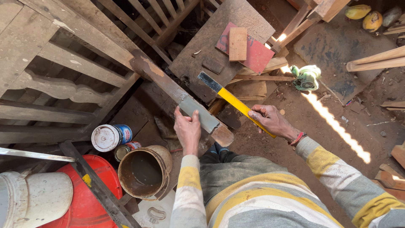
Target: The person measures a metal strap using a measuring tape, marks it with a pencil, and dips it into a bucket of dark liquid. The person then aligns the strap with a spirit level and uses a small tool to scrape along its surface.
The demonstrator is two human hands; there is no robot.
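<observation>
1. Head view, looking straight down: the left hand (187,128) grips the near end of a long wooden plank (181,98), fingers wrapped over its edge and thumb on top, closed on the wood.
2. The plank runs diagonally from the upper left down toward the person's lap; its near stretch is coated grey-green, the rest is dark and worn, and its bare cut end sits just beyond the left hand.
3. The right hand (272,121) is closed around the yellow handle of a flat tool (232,100), whose dark metal blade end points up and left, near the plank but apart from it; I cannot tell what kind of tool it is.
4. A red band circles the right wrist, and both sleeves are striped grey, white and yellow.
5. Just left of the left forearm stands a rusty open can (143,171), with a white-lidded paint tin (110,137) beside it and a red bucket (80,198) lower left.
6. Beyond the hands lies a dark board (202,50) carrying a red sheet (253,52) and a small wooden block (237,43).
7. On the dirt floor to the right sits a green power tool (306,77); wooden slatted frames (63,71) fill the left.
</observation>
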